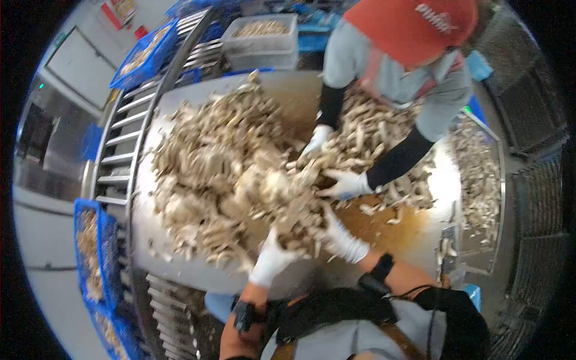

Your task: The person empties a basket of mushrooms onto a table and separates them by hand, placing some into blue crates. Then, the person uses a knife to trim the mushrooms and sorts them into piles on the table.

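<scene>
Between my two white-gloved hands is a clump of oyster mushrooms (301,227). My left hand (275,259) is closed round its near left side, with the fingertips partly hidden among the stems. On the right side, my right hand (343,237) presses against the same clump, fingers curved into it. A large heap of mushrooms (210,162) spreads over the metal table (153,231) to the left and beyond. Across from me, a co-worker's gloved hands (347,183) reach into the heap, close to my right hand.
A co-worker in a red cap (414,30) leans over the far side. Blue crates (108,258) of mushrooms line the roller conveyor (120,141) at left. A clear plastic tub (261,45) stands at the back. More mushrooms lie in a metal tray (480,180) at right.
</scene>
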`<move>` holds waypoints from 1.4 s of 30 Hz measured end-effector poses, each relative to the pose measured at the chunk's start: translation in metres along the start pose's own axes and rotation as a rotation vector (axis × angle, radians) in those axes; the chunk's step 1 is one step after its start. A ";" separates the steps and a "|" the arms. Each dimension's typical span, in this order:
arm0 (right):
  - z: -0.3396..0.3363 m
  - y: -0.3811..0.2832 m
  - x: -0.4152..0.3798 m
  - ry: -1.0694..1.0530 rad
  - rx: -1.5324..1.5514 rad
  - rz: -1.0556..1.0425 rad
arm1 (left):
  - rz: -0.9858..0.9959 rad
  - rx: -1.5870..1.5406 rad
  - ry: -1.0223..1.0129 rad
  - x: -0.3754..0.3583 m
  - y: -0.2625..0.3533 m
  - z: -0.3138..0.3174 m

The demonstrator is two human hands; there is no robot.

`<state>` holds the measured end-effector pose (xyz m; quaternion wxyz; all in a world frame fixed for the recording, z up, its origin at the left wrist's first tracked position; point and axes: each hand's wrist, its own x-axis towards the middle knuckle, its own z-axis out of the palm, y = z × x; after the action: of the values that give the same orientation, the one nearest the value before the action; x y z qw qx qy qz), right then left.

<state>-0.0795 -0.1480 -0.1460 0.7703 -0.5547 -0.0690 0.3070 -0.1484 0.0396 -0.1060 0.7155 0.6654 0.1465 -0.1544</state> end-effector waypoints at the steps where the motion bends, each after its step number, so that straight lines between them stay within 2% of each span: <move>1: 0.003 0.010 -0.005 0.044 0.120 -0.035 | 0.101 0.216 0.029 -0.004 -0.015 0.001; 3: 0.004 0.005 -0.018 0.021 0.337 0.144 | 0.105 -0.017 -0.003 -0.007 -0.035 0.012; 4: 0.009 -0.011 -0.025 -0.017 0.183 0.076 | 0.087 0.013 -0.049 -0.012 -0.035 0.015; 5: 0.007 -0.015 -0.034 -0.039 0.168 0.117 | 0.075 0.044 -0.088 -0.016 -0.036 0.018; 6: 0.005 -0.019 -0.042 -0.061 0.152 0.157 | 0.114 0.337 -0.112 -0.014 -0.066 0.011; 7: 0.003 -0.022 -0.050 -0.084 0.136 0.197 | 0.147 0.476 -0.144 -0.028 -0.036 0.020; 9: -0.024 0.019 -0.061 -0.164 -0.191 0.130 | 0.063 0.121 -0.308 -0.035 -0.035 0.032; 11: -0.015 0.002 -0.080 -0.116 -0.134 0.189 | 0.064 0.222 -0.302 -0.040 -0.039 0.042; 12: -0.018 0.017 -0.079 -0.051 0.025 0.270 | 0.065 0.285 -0.289 -0.042 -0.042 0.044; 14: -0.031 0.023 -0.086 -0.162 -0.299 0.076 | 0.083 0.026 -0.213 -0.048 -0.046 0.060; 15: -0.037 0.037 -0.086 -0.174 -0.290 0.014 | 0.085 -0.098 -0.174 -0.055 -0.053 0.063; 16: -0.040 0.044 -0.086 -0.187 -0.282 -0.048 | 0.143 0.132 -0.179 -0.058 -0.063 0.063; 17: -0.043 0.051 -0.089 -0.099 0.017 0.088 | 0.203 0.362 -0.173 -0.061 -0.074 0.063; 18: -0.052 0.068 -0.085 -0.104 -0.016 0.026 | 0.363 0.498 -0.205 -0.060 -0.078 0.066; 19: -0.056 0.068 -0.085 -0.192 -0.219 -0.030 | 0.525 0.632 -0.237 -0.059 -0.076 0.069; 20: -0.061 0.067 -0.087 -0.275 -0.427 -0.085 | 0.564 0.631 -0.297 -0.059 -0.073 0.073; 22: -0.056 0.061 -0.090 -0.197 -0.566 -0.160 | 0.539 0.578 -0.241 -0.063 -0.071 0.082; 23: -0.059 0.069 -0.089 -0.169 -0.426 -0.042 | 0.521 0.549 -0.214 -0.067 -0.071 0.084; 24: -0.060 0.073 -0.086 -0.143 -0.285 0.075 | 0.586 0.598 -0.179 -0.065 -0.070 0.083; 27: -0.065 0.078 -0.095 -0.039 -0.219 0.172 | 0.091 0.397 -0.027 -0.068 -0.064 0.078; 28: -0.064 0.075 -0.099 0.028 -0.260 0.187 | 0.022 0.096 0.010 -0.056 -0.087 0.068; 29: -0.044 0.005 -0.113 0.160 -0.563 0.141 | -0.102 -0.161 0.060 -0.066 -0.040 0.073; 30: -0.061 0.000 -0.116 0.162 -0.509 0.129 | -0.034 -0.358 0.080 -0.063 -0.042 0.067; 31: -0.081 0.015 -0.123 0.156 -0.445 0.137 | -0.098 -0.346 0.145 -0.053 -0.048 0.062; 35: -0.043 -0.023 -0.123 0.193 0.140 0.100 | 0.002 -0.491 0.098 -0.050 -0.043 0.058; 36: -0.041 -0.018 -0.118 0.137 -0.291 0.048 | 0.037 -0.305 0.123 -0.060 -0.020 0.067; 38: -0.030 -0.005 -0.109 0.072 -0.597 -0.006 | 0.010 -0.353 0.009 -0.055 -0.039 0.074; 39: -0.027 0.007 -0.107 0.031 -0.644 -0.016 | -0.034 -0.319 -0.076 -0.057 -0.042 0.077; 41: -0.014 -0.002 -0.111 0.051 -0.547 0.040 | -0.051 -0.472 -0.111 -0.066 -0.031 0.083; 42: -0.014 -0.006 -0.115 0.084 -0.195 0.124 | -0.041 -0.610 -0.053 -0.075 -0.025 0.083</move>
<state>-0.1624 -0.2240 -0.1188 0.6944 -0.6426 -0.0316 0.3223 -0.2266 -0.0426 -0.0915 0.8827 0.4123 0.1808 -0.1350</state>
